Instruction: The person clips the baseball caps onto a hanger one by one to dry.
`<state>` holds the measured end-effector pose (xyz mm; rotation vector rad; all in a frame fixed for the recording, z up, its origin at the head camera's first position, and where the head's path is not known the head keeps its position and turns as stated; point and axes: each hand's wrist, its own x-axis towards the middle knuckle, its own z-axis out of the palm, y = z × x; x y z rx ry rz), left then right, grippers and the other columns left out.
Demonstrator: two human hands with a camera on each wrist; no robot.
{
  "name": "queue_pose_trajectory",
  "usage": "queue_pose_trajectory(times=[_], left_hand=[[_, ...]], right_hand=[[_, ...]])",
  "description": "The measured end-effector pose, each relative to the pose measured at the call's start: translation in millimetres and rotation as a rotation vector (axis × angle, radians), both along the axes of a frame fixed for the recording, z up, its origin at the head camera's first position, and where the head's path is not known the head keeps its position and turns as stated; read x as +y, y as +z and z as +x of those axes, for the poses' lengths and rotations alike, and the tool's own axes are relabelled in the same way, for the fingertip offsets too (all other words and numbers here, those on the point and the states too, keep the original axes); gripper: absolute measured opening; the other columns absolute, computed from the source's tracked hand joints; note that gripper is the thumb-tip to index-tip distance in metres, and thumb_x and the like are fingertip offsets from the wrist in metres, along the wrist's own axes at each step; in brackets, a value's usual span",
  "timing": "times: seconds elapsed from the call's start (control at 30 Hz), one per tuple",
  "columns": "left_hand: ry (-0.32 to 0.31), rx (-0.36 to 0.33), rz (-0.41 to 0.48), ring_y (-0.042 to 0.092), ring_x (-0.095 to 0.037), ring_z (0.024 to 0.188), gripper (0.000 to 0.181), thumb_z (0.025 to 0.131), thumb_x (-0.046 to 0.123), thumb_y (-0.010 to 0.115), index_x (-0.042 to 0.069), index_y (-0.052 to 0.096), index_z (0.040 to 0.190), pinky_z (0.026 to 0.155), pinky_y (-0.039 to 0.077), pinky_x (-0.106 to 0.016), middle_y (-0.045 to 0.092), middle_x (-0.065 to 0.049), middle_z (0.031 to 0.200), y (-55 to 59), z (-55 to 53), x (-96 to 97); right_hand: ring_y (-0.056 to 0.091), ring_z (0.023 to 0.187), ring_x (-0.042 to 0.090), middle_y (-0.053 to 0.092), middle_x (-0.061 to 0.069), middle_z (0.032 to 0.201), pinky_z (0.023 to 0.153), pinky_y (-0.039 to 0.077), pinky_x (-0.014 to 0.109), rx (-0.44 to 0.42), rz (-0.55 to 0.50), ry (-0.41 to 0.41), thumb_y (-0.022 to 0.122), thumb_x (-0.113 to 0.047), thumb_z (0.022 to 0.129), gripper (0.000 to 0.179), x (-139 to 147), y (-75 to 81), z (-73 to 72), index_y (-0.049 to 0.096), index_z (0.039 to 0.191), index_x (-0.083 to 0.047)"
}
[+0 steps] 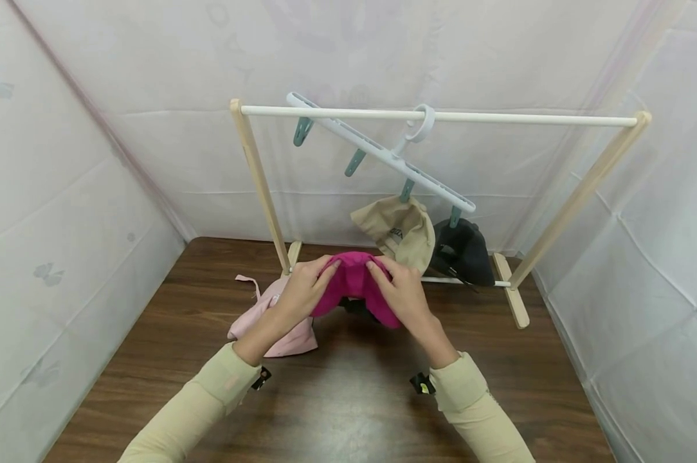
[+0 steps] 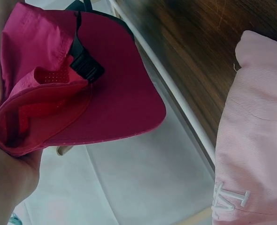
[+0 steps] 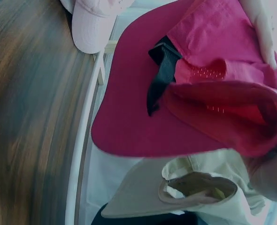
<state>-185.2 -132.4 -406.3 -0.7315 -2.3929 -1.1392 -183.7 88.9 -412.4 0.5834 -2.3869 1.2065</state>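
A magenta cap (image 1: 355, 278) is held up between both hands, over the back part of the table. My left hand (image 1: 303, 288) grips its left side, with the thumb on the near face. On the other side my right hand (image 1: 402, 290) grips it the same way. The left wrist view shows the cap's hollow inside, its wide brim (image 2: 129, 93) and a black strap with a buckle (image 2: 86, 65). A pink cap (image 1: 293, 337) with white lettering lies on the table by my left forearm.
A wooden rack with a white top rail (image 1: 499, 118) stands at the back. From it hangs a tilted pale hanger (image 1: 348, 134) with teal clips. Its lower clips hold a beige cap (image 1: 412, 235) and a black cap (image 1: 464, 254); two upper clips hold nothing. Fabric walls surround the table.
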Motion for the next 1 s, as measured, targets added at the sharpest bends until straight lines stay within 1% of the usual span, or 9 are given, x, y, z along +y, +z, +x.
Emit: queue_pose_trajectory(times=[0.17, 0.3, 0.37, 0.5, 0.63, 0.73, 0.87, 0.93, 1.0], left_hand=[[0.036, -0.006, 0.001, 0.063, -0.014, 0.075, 0.018, 0.105, 0.013, 0.057, 0.006, 0.071, 0.098, 0.066, 0.056, -0.037, 0.072, -0.005, 0.083, 0.9, 3.2, 0.7], [0.043, 0.002, -0.009, 0.057, -0.014, 0.069, 0.018, 0.105, 0.014, 0.058, 0.006, 0.072, 0.097, 0.062, 0.052, -0.035, 0.069, -0.003, 0.076, 1.0, 4.0, 1.5], [0.039, 0.003, -0.012, 0.058, -0.014, 0.069, 0.018, 0.105, 0.015, 0.058, 0.007, 0.071, 0.097, 0.063, 0.052, -0.035, 0.069, -0.003, 0.076, 1.1, 3.9, 2.2], [0.033, -0.012, -0.03, 0.067, -0.015, 0.077, 0.018, 0.106, 0.018, 0.057, 0.009, 0.072, 0.102, 0.069, 0.057, -0.038, 0.074, -0.004, 0.085, 1.7, 4.0, 3.3], [0.029, -0.029, -0.036, 0.071, -0.017, 0.083, 0.019, 0.107, 0.02, 0.055, 0.011, 0.071, 0.109, 0.074, 0.059, -0.04, 0.075, -0.005, 0.092, 2.5, 4.5, 4.0], [0.026, -0.032, -0.026, 0.07, -0.016, 0.082, 0.019, 0.107, 0.02, 0.054, 0.01, 0.071, 0.108, 0.074, 0.059, -0.04, 0.075, -0.005, 0.091, 3.2, 4.9, 4.7], [0.034, -0.022, -0.019, 0.068, -0.014, 0.081, 0.02, 0.107, 0.019, 0.054, 0.01, 0.071, 0.107, 0.073, 0.058, -0.038, 0.075, -0.004, 0.09, 3.2, 5.2, 5.9], [0.037, -0.015, -0.024, 0.066, -0.014, 0.078, 0.019, 0.107, 0.019, 0.054, 0.01, 0.071, 0.106, 0.071, 0.057, -0.037, 0.074, -0.004, 0.088, 3.3, 5.2, 6.7], [0.034, -0.005, -0.029, 0.066, -0.013, 0.077, 0.019, 0.107, 0.018, 0.055, 0.01, 0.071, 0.104, 0.069, 0.057, -0.037, 0.074, -0.003, 0.087, 3.2, 4.8, 7.7]], right_hand=[[0.069, 0.08, 0.015, 0.076, 0.005, 0.099, 0.074, 0.061, 0.035, 0.008, 0.058, 0.083, 0.073, -0.027, 0.096, 0.025, 1.3, 1.4, -0.4, 0.074, 0.114, -0.01], [0.071, 0.084, 0.016, 0.077, 0.005, 0.099, 0.077, 0.062, 0.036, 0.03, 0.05, 0.106, 0.071, -0.025, 0.098, 0.022, 1.7, 1.3, -0.9, 0.074, 0.113, -0.009], [0.072, 0.085, 0.016, 0.077, 0.005, 0.098, 0.077, 0.062, 0.036, 0.04, 0.034, 0.103, 0.068, -0.023, 0.1, 0.02, 1.7, 1.2, -1.5, 0.074, 0.111, -0.009], [0.073, 0.085, 0.017, 0.077, 0.006, 0.098, 0.077, 0.062, 0.037, 0.053, 0.0, 0.086, 0.064, -0.022, 0.102, 0.019, 2.1, 1.7, -3.6, 0.076, 0.108, -0.008], [0.072, 0.082, 0.017, 0.077, 0.007, 0.097, 0.076, 0.061, 0.038, 0.063, 0.003, 0.083, 0.062, -0.022, 0.103, 0.02, 2.6, 3.5, -5.2, 0.076, 0.108, -0.008], [0.07, 0.081, 0.017, 0.076, 0.006, 0.097, 0.075, 0.061, 0.038, 0.045, 0.032, 0.105, 0.061, -0.023, 0.104, 0.021, 2.9, 4.3, -5.1, 0.074, 0.11, -0.008], [0.07, 0.086, 0.017, 0.075, 0.005, 0.102, 0.076, 0.061, 0.037, -0.008, 0.073, 0.146, 0.068, -0.027, 0.099, 0.026, 3.0, 3.7, -2.6, 0.071, 0.117, -0.009], [0.071, 0.089, 0.017, 0.075, 0.004, 0.104, 0.077, 0.061, 0.037, -0.032, 0.078, 0.147, 0.071, -0.031, 0.097, 0.03, 2.6, 2.7, -1.5, 0.07, 0.119, -0.009], [0.071, 0.09, 0.017, 0.075, 0.004, 0.104, 0.077, 0.061, 0.037, -0.046, 0.06, 0.134, 0.071, -0.034, 0.098, 0.031, 2.1, 1.9, -1.1, 0.07, 0.118, -0.01]])
